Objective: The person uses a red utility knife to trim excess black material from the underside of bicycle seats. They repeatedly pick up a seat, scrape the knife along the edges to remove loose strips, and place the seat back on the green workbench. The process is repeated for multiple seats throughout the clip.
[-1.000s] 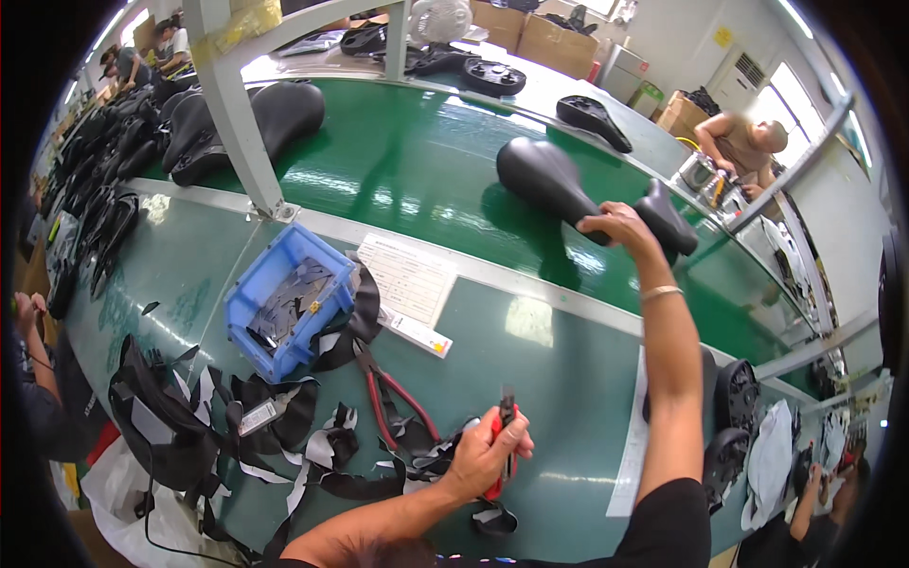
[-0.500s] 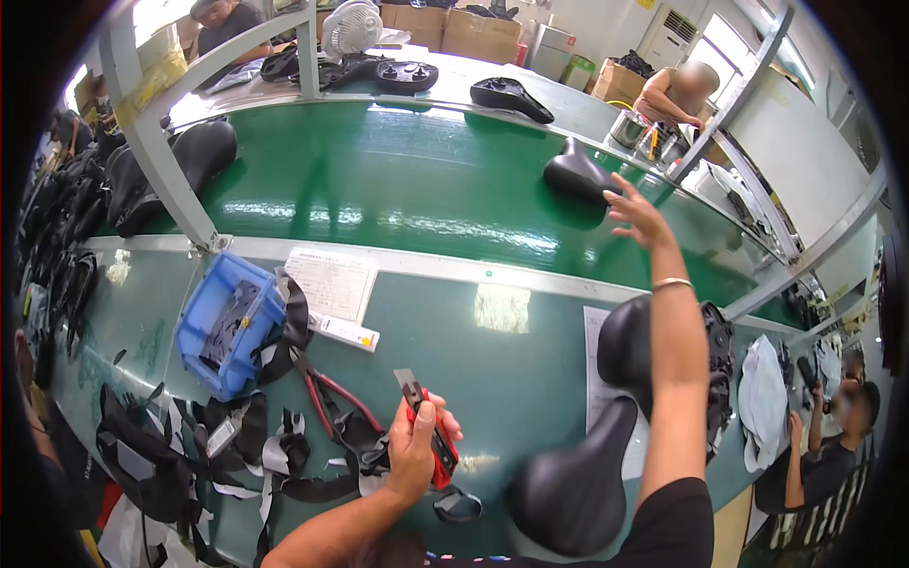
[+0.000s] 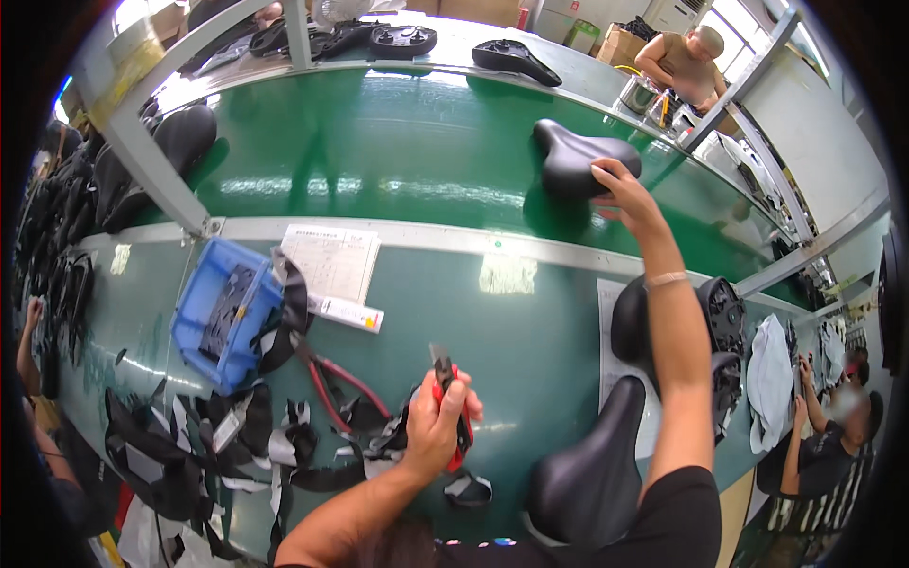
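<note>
Left grip (image 3: 440, 431) held red knife (image 3: 441, 366); right grip (image 3: 630, 197) met far saddle (image 3: 576, 156), closure indeterminable. Tabletop (image 3: 540, 331), left: blue bin (image 3: 220, 372), red-handled pliers (image 3: 357, 382), black scraps (image 3: 322, 475); near right lay 2 black saddles (image 3: 587, 473).

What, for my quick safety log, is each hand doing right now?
Left hand: closed, holding a red-and-black utility knife.
Right hand: at the edge of a black bicycle saddle; whether it grips cannot be told.

Smooth blue plastic bin (image 3: 210, 367). Beyond it, a glossy green belt (image 3: 379, 142) reflects light; just right of it, matt paper (image 3: 331, 260); farther right, a red plastic cutter (image 3: 463, 437) with grey metal blade (image 3: 438, 354); far right and beyond, a smooth black saddle (image 3: 573, 156), softly shiny.
</note>
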{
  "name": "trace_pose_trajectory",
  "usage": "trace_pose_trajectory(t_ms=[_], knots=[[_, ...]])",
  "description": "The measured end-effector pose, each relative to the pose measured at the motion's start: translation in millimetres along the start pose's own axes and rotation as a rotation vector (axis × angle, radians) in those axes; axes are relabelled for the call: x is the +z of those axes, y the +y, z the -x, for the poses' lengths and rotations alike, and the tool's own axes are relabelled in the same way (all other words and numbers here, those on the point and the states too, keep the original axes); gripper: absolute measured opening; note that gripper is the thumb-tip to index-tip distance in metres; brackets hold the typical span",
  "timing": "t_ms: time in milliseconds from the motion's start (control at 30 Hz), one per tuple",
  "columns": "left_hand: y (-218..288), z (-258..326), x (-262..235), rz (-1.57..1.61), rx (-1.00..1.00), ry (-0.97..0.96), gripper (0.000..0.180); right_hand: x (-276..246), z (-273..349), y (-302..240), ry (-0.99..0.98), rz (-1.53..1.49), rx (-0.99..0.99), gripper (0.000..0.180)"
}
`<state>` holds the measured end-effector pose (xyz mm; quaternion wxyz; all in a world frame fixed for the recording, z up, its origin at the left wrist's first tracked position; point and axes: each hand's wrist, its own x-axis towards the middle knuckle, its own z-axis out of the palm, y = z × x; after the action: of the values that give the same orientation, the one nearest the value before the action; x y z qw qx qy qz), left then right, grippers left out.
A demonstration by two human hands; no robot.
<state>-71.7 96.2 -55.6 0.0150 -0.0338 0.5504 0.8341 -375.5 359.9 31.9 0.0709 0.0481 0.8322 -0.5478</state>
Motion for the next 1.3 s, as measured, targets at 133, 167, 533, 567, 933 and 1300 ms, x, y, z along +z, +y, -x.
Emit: trace_pose_trajectory(t_ms=[133,167,533,567,933,1300], knots=[[-0.1,-4.6,5.8,0.174,-0.024,-0.051,0.044,-20.8,157.8,-21.4,-0.052,0.172,-0.233,0.027],[-0.5,-3.5,3.0,0.204,-0.015,-0.069,0.045,-17.3,199.6,-27.1,-0.068,0.154,-0.187,0.028],[39.2,35.4,13.1,0.319,0.134,-0.284,0.054,129.4,323.0,-17.1,-0.366,-0.091,-0.357,0.04],[42.6,42.6,9.9,0.324,0.117,-0.282,0.055,148.8,323.7,-20.5,-0.45,-0.239,-0.282,0.044],[41.2,46.2,-61.8,-0.023,0.074,-0.154,0.056,251.9,324.3,-0.7,-0.386,-0.612,0.143,0.052],[28.3,30.5,-82.5,0.304,0.097,-0.117,0.053,250.6,320.7,15.6,-0.744,-0.79,0.104,0.05]])
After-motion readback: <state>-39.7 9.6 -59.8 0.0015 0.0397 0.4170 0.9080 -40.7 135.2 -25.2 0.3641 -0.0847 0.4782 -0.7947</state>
